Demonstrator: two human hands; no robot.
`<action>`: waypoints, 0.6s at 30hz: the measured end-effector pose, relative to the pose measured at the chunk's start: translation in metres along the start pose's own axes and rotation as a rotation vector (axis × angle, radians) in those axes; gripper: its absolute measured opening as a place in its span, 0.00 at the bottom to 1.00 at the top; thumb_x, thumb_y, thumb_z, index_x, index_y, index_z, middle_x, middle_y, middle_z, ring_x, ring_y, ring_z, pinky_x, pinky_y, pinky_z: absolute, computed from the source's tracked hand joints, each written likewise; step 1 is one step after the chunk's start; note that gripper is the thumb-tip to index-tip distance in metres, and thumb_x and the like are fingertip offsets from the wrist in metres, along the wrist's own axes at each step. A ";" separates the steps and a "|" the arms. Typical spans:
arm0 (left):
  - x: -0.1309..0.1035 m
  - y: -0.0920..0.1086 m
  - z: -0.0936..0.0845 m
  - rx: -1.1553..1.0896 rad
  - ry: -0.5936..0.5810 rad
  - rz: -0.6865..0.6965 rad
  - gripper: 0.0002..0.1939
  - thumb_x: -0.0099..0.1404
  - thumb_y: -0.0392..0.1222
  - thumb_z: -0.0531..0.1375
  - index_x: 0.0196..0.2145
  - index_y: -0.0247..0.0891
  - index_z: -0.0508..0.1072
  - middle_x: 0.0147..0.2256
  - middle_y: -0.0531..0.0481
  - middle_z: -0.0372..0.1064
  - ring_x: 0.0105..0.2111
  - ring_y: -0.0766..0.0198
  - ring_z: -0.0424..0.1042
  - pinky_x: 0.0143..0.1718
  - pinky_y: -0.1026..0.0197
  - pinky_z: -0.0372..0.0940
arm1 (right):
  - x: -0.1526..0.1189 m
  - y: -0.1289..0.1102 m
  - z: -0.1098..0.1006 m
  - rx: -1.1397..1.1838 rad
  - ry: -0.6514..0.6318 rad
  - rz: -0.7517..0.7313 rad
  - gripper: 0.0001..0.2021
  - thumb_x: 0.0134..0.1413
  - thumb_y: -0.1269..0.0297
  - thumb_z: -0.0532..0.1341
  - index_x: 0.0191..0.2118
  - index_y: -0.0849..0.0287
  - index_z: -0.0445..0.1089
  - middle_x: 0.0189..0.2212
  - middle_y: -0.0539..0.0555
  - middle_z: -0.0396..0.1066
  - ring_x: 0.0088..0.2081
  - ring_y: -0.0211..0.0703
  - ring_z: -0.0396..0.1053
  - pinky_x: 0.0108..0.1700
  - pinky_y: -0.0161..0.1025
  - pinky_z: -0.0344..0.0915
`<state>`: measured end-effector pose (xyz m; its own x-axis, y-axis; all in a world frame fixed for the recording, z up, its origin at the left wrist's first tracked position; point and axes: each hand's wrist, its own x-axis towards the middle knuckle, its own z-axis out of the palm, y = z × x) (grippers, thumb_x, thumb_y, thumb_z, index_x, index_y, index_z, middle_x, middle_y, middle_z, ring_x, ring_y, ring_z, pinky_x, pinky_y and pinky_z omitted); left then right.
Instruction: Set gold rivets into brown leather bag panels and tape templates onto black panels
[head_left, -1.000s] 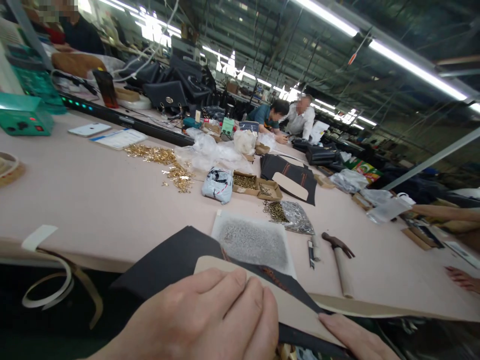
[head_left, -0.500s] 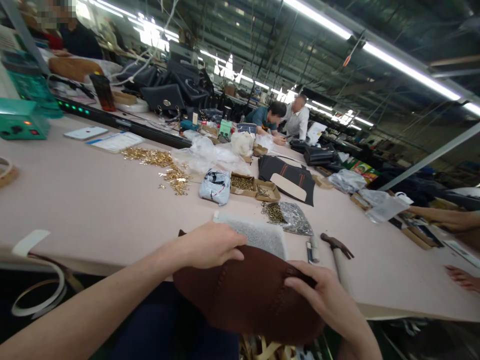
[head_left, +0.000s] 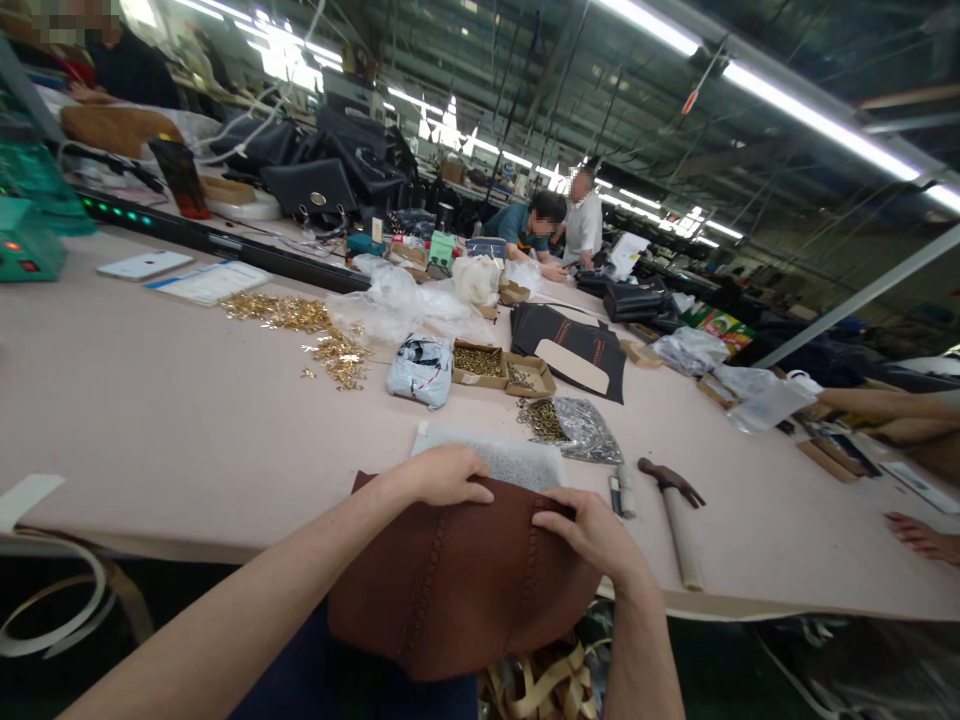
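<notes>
A brown leather piece (head_left: 472, 570) with two rows of braided stitching hangs over the table's near edge. My left hand (head_left: 450, 476) grips its upper edge near the middle, thumb in front. Farther right along that edge, my right hand (head_left: 589, 525) pinches the leather between thumb and fingers. Just behind it lies a grey speckled slab (head_left: 517, 460), partly covered by the leather and my left hand. To the right are a claw hammer (head_left: 679, 520) and two short cylindrical tools (head_left: 622, 493).
Behind are a bag of brass-coloured fittings (head_left: 574, 428), small cardboard boxes (head_left: 480, 364), a wrapped packet (head_left: 420, 370) and scattered gold pieces (head_left: 337, 357). Dark leather panels (head_left: 574, 345) lie farther back. At right is another person's hand (head_left: 922, 538). Straps (head_left: 547, 685) hang below the table edge.
My right hand has moved left and up with the leather, closer to my left hand. The leather's front now faces me more, showing its stitching clearly. The view has shifted slightly.
</notes>
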<state>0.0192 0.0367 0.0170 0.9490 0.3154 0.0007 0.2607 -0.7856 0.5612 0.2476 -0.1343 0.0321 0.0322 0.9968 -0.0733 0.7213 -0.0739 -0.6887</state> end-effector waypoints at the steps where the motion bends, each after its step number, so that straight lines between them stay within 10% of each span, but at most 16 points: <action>1: 0.003 -0.001 0.002 -0.006 0.005 -0.010 0.12 0.68 0.50 0.64 0.32 0.40 0.79 0.33 0.46 0.79 0.33 0.55 0.75 0.33 0.60 0.59 | 0.000 0.002 0.002 0.005 0.002 -0.001 0.12 0.62 0.54 0.65 0.45 0.52 0.82 0.44 0.52 0.83 0.46 0.53 0.78 0.54 0.45 0.69; 5: 0.009 -0.006 0.009 -0.025 0.018 -0.017 0.15 0.71 0.51 0.60 0.32 0.40 0.79 0.32 0.46 0.78 0.32 0.57 0.74 0.33 0.60 0.57 | 0.000 0.021 0.006 0.006 0.093 0.002 0.15 0.60 0.52 0.66 0.48 0.53 0.81 0.47 0.55 0.81 0.49 0.53 0.76 0.57 0.48 0.68; 11: 0.001 -0.018 0.017 -0.147 0.089 0.048 0.20 0.73 0.54 0.57 0.32 0.38 0.79 0.30 0.49 0.77 0.30 0.61 0.71 0.33 0.62 0.58 | -0.001 0.102 -0.014 -0.151 0.722 0.219 0.30 0.59 0.43 0.60 0.56 0.63 0.75 0.54 0.67 0.74 0.51 0.57 0.72 0.52 0.52 0.71; 18: -0.002 -0.024 0.024 -0.211 0.147 0.004 0.20 0.73 0.55 0.57 0.33 0.38 0.79 0.32 0.49 0.79 0.32 0.62 0.73 0.35 0.63 0.59 | -0.007 0.185 -0.030 -0.512 0.601 0.449 0.32 0.55 0.48 0.60 0.55 0.70 0.76 0.45 0.71 0.74 0.51 0.63 0.68 0.58 0.53 0.64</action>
<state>0.0155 0.0423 -0.0168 0.9099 0.3985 0.1155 0.1990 -0.6635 0.7212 0.4021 -0.1537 -0.0733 0.6367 0.7361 0.2297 0.7683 -0.5799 -0.2710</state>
